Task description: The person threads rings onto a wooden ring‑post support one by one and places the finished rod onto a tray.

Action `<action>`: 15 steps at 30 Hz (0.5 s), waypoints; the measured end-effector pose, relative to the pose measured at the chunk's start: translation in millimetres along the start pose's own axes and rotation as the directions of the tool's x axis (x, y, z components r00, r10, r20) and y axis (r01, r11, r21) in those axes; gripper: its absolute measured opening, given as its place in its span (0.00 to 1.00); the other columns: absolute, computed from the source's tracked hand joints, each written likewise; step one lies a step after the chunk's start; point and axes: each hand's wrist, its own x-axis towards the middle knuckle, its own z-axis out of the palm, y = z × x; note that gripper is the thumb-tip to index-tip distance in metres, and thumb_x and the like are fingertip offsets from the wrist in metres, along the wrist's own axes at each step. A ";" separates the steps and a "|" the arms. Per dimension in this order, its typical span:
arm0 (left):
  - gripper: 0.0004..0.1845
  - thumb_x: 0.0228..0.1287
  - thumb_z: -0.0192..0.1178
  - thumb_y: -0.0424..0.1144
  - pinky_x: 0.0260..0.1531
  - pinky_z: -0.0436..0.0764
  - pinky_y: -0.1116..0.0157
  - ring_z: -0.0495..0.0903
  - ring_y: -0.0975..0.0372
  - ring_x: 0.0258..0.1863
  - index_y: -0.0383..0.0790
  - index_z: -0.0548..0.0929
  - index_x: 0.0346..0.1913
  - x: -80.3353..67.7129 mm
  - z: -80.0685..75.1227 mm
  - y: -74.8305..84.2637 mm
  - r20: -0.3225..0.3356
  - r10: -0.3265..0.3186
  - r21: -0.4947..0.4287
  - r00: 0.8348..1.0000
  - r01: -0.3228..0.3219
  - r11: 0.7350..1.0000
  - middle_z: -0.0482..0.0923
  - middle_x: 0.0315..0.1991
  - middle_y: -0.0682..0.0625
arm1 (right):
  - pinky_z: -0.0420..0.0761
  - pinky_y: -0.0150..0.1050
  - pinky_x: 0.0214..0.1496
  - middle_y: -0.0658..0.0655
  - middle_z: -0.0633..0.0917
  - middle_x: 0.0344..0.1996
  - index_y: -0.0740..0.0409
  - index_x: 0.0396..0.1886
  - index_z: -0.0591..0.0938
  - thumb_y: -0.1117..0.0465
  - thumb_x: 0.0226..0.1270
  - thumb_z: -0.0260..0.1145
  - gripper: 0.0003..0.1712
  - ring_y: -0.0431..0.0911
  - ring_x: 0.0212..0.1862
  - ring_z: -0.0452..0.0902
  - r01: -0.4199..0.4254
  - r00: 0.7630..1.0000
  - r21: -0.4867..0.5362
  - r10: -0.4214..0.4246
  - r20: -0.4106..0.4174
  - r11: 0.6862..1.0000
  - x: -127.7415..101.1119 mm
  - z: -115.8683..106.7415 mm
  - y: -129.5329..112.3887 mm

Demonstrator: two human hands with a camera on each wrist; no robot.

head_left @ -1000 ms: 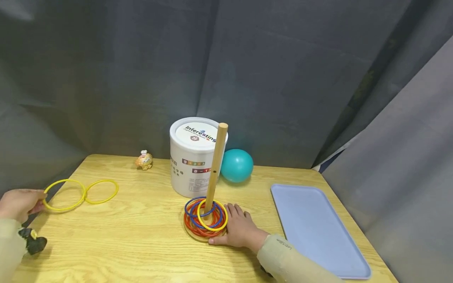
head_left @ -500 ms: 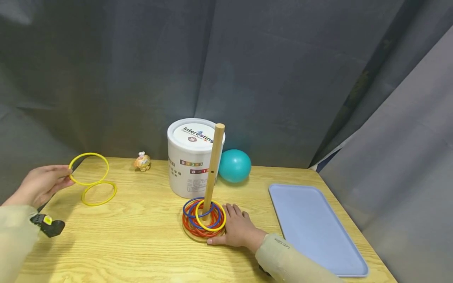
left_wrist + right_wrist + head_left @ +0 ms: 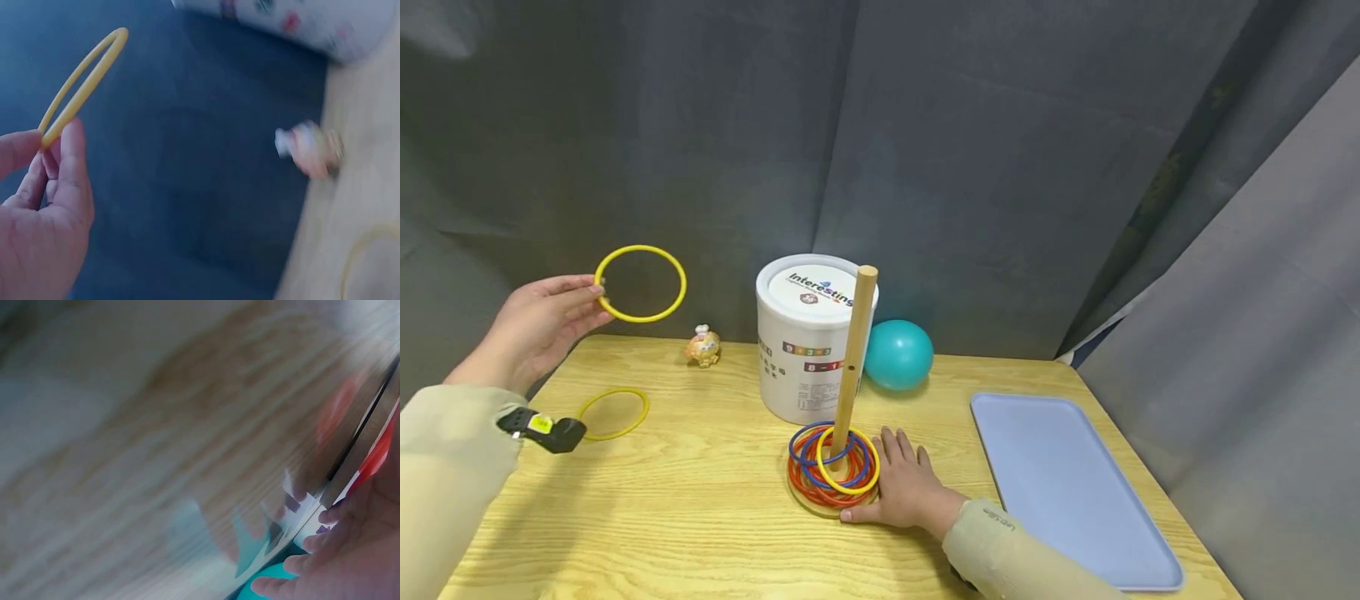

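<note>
My left hand [image 3: 546, 329] pinches a thin yellow ring [image 3: 640, 247] by its near edge, raised above the table's left side. In the left wrist view the thumb and fingertips meet on this ring [image 3: 87, 84]. Below lies another yellow ring [image 3: 617, 390], flat on the wood. My right hand [image 3: 906, 487] rests against the right side of a ring-toss stand's round base [image 3: 820, 509], fingers extended and thumb along the front. Around the foot of its upright wooden pole [image 3: 855, 350] are several red rings [image 3: 835, 502], blue rings and a yellow ring, which leans tilted.
Behind the pole stands a white lidded bucket [image 3: 790, 358], with a teal ball [image 3: 898, 354] beside it. A small toy figure [image 3: 703, 347] sits at the table's back left. On the right lies a pale blue tray [image 3: 1067, 483]. Dark curtains [image 3: 970, 167] hang behind.
The left hand has lifted one yellow ring off the table, upward and to the right, away from the other ring. The right hand has stayed at the stand's base.
</note>
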 end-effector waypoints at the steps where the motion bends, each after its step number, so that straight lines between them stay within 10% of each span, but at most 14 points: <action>1: 0.08 0.73 0.62 0.28 0.36 0.87 0.69 0.83 0.63 0.34 0.42 0.88 0.38 0.5 8.1 2.3 0.013 0.011 -0.023 1.000 -0.010 1.000 0.83 0.36 0.51 | 0.56 0.68 0.76 0.67 0.52 0.81 0.64 0.82 0.55 0.16 0.51 0.63 0.74 0.65 0.80 0.44 0.000 1.000 0.000 0.000 0.000 1.000 -0.1 0.2 -0.2; 15: 0.07 0.72 0.62 0.25 0.40 0.86 0.67 0.83 0.62 0.33 0.38 0.87 0.38 -2.3 149.0 33.0 0.225 0.033 -0.078 0.974 -0.016 0.997 0.84 0.37 0.49 | 0.56 0.68 0.75 0.68 0.53 0.80 0.64 0.82 0.56 0.16 0.52 0.64 0.74 0.66 0.80 0.45 -0.008 1.000 -0.007 0.008 -0.005 1.000 -0.3 0.3 0.4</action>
